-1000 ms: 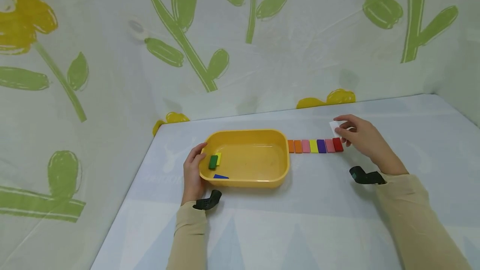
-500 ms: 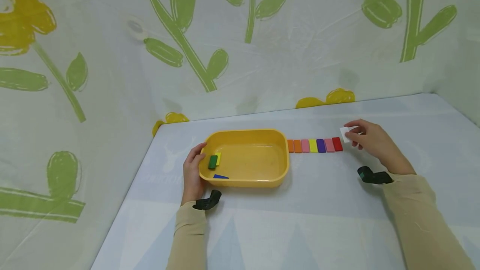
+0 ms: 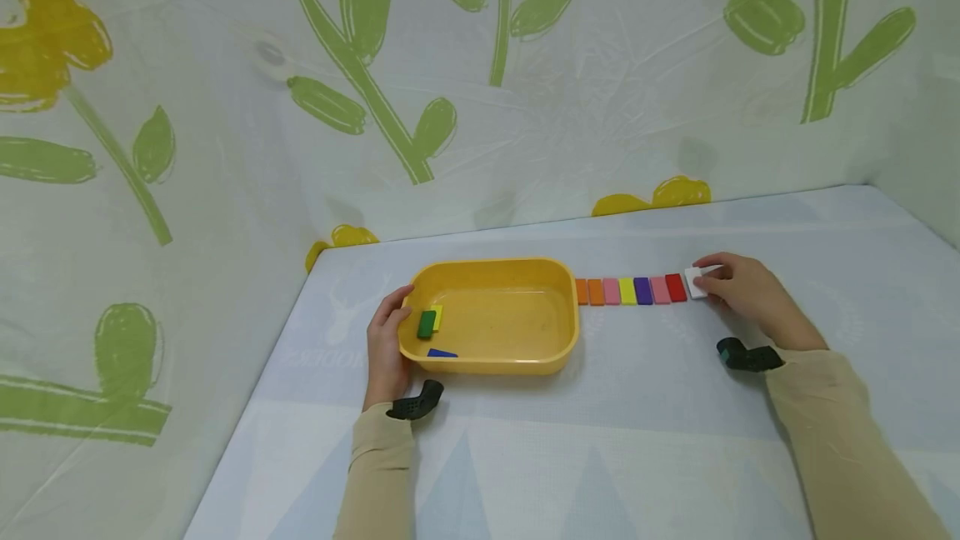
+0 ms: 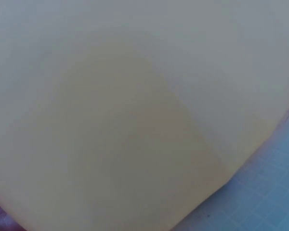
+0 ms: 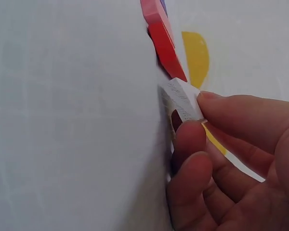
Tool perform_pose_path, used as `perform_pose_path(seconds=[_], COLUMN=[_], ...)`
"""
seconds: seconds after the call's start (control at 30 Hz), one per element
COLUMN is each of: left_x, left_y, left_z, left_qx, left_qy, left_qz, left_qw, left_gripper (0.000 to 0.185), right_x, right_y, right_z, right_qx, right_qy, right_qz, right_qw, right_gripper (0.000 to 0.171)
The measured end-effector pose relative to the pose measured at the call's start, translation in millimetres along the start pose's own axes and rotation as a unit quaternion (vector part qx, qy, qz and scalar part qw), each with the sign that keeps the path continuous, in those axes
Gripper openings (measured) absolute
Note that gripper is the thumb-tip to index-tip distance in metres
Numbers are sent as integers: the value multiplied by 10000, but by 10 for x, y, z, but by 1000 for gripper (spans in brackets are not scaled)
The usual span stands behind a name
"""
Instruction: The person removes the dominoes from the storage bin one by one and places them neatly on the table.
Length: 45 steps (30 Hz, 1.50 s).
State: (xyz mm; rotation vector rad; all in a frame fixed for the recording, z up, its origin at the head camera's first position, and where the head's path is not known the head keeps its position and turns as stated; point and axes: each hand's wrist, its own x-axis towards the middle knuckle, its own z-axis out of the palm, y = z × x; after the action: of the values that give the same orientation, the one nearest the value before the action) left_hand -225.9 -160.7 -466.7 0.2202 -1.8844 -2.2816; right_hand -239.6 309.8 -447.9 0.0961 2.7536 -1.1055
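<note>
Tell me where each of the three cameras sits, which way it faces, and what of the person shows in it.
Head: sits high, looks forward and down at the table, yellow tub and block row; both sleeved arms, left hand and right hand show.
Left wrist: pressed close to a pale yellow surface that fills the blurred frame; no hand can be made out.
Right wrist: looks along the table past the right hand's fingers pinching the white block beside the red block.
Shared: head and right wrist both show the white block and red block.
</note>
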Motion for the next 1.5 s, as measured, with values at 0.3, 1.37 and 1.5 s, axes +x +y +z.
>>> perform_pose_path(seconds=[0.3,1.37,1.5], left_x=[-1,-23,-22], left_y=[14,18,15], left_z=[13,14,22], left_qx=[-25,-5,-44], left_qy=[8,53,51], left_qz=[-15,-59,-15], left_qw=[10000,10000,10000], left_gripper=[32,31,31], right_x=[-9,4,2], right_y=[-34,-59,-57], right_z=[28,76,68], right_qx=[-119,-311,-266], right_qy=[205,355,338], right_qz=[41,173,182], right_qw=[9997,9987,9989], right_gripper=[52,46,49])
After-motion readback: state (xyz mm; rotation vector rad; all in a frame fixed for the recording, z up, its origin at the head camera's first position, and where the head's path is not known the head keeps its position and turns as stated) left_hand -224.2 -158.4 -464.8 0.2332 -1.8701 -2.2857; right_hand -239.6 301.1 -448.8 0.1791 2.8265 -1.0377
